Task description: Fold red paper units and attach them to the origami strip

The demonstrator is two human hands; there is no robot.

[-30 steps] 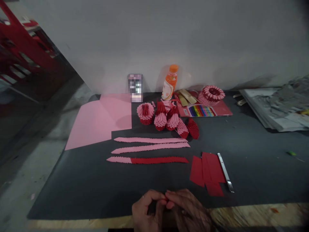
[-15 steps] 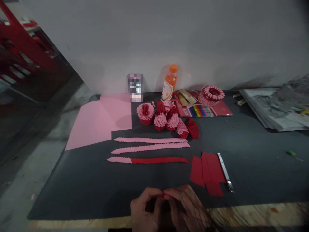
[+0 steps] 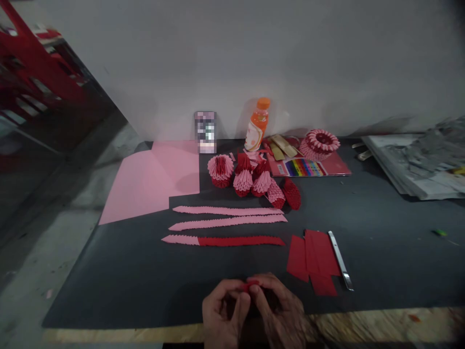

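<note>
Between the fingertips of both hands is a small piece of red paper, mostly covered by the fingers. My left hand pinches it from the left, and my right hand pinches it from the right, thumbs toward me. To the right lie several red paper rectangles with a silver craft knife along their edge. Ahead of the hands rests a strip of interlocked folded paper, pink at its left end and red beyond. Two all-pink strips lie behind it.
Folded-paper pieces in pink and red stand at the back, near an orange drink bottle and a phone against the wall. Pink sheets lie left. A round paper piece sits on a red pack; papers lie right.
The thumbs have shifted and the hands have turned slightly, so more of the red paper shows between the fingertips. The view has moved a little; the things on the table stay put.
</note>
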